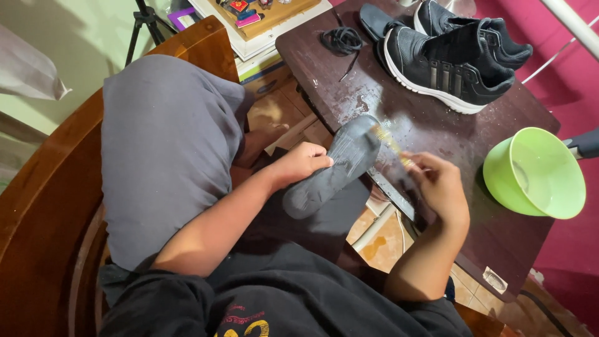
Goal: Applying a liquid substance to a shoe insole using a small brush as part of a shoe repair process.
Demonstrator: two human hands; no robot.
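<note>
A dark grey shoe insole (337, 167), damp and streaked with pale suds, is held tilted over the edge of a dark wooden table, its toe end raised toward the tabletop and its heel end hanging lower above the lap. A small brush (392, 145) with a yellowish handle lies across its upper end, bristles touching the insole's surface.
</note>
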